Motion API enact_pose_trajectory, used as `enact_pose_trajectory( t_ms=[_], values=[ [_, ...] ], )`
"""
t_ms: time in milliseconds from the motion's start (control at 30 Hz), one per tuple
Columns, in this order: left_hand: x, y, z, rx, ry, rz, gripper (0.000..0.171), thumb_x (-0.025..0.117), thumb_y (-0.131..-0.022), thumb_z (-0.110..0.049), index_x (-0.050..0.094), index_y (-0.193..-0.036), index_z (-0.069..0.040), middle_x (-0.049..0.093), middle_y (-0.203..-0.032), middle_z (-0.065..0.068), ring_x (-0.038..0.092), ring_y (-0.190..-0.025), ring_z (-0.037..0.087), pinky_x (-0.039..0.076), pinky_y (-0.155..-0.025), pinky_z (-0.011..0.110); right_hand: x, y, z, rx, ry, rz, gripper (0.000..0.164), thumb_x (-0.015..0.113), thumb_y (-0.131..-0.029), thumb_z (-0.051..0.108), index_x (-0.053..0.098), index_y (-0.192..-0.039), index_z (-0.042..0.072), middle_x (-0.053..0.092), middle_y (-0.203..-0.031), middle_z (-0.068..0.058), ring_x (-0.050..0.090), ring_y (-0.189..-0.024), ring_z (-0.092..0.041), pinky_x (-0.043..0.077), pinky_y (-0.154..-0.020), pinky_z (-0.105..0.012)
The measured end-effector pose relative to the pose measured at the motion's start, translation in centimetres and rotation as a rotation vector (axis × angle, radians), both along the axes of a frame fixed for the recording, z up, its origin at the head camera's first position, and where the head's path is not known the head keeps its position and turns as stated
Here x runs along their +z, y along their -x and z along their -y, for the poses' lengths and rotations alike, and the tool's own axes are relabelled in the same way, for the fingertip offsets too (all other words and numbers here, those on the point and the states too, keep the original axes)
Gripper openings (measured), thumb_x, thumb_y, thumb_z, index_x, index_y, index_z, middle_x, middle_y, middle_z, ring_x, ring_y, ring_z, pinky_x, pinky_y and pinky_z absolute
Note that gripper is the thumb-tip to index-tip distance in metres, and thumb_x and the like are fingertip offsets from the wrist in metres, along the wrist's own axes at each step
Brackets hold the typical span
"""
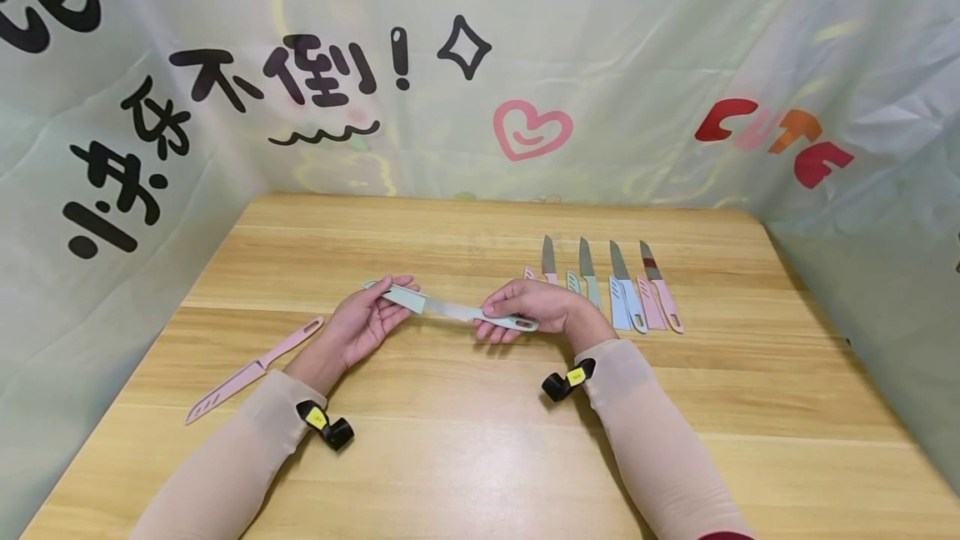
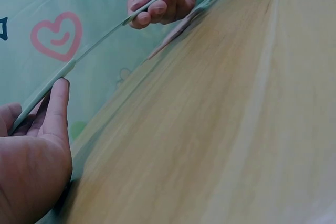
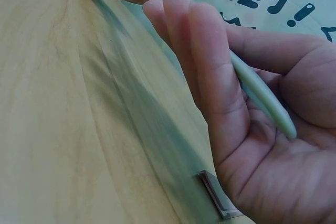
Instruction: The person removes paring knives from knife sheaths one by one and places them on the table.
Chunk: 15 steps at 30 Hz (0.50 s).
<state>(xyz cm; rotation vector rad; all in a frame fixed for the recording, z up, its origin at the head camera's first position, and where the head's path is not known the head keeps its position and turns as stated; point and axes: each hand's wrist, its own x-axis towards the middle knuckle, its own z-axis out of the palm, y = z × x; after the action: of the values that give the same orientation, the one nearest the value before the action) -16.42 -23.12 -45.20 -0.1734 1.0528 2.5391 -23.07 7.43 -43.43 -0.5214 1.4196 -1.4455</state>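
My left hand (image 1: 366,325) pinches a pale green blade sheath (image 1: 405,298) between the thumb and fingers. A pale green-handled kitchen knife (image 1: 448,309) is in my right hand (image 1: 542,305), thumb on top of the handle and fingers underneath. Its blade points left, with the tip end inside the sheath's mouth and a stretch of bare steel showing between the hands. Both are held above the wooden table. In the right wrist view, the handle's butt (image 3: 268,98) lies against the palm. The left wrist view shows the sheath (image 2: 47,90) and knife nearly edge-on in one line.
A pink knife in its sheath (image 1: 251,373) lies left of my left forearm. At the back right, several bare knives (image 1: 630,286) lie in a row with sheaths (image 1: 651,303) beside them, partly behind my right hand. Printed cloth (image 1: 637,40) hangs around the wooden table (image 1: 465,440).
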Motion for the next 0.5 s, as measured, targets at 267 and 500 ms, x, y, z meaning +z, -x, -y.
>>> enact_pose_trajectory(
  t_ms=[267,500],
  values=[
    [0.03,0.04,0.1,0.019,-0.007,0.009,0.032,0.048,-0.104,-0.025,0.064,-0.119,-0.002,0.066,-0.12,0.017,0.064,-0.111,0.026,0.049,-0.099,0.034,0.19,-0.01,-0.24,-0.012,-0.004,-0.008,0.034,0.046,-0.103,0.007,0.052,-0.122,-0.021,0.07,-0.102,-0.021,0.07,-0.079,-0.019,0.061,-0.069,-0.028],
    [0.01,0.06,0.14,0.03,-0.012,0.012,0.032,0.048,-0.104,-0.025,0.065,-0.118,-0.002,0.066,-0.12,0.017,0.064,-0.111,0.026,0.049,-0.099,0.034,0.2,0.12,-0.47,0.001,0.0,-0.018,0.032,0.045,-0.104,0.009,0.057,-0.119,-0.017,0.07,-0.102,-0.021,0.069,-0.079,-0.019,0.061,-0.069,-0.028]
  ],
)
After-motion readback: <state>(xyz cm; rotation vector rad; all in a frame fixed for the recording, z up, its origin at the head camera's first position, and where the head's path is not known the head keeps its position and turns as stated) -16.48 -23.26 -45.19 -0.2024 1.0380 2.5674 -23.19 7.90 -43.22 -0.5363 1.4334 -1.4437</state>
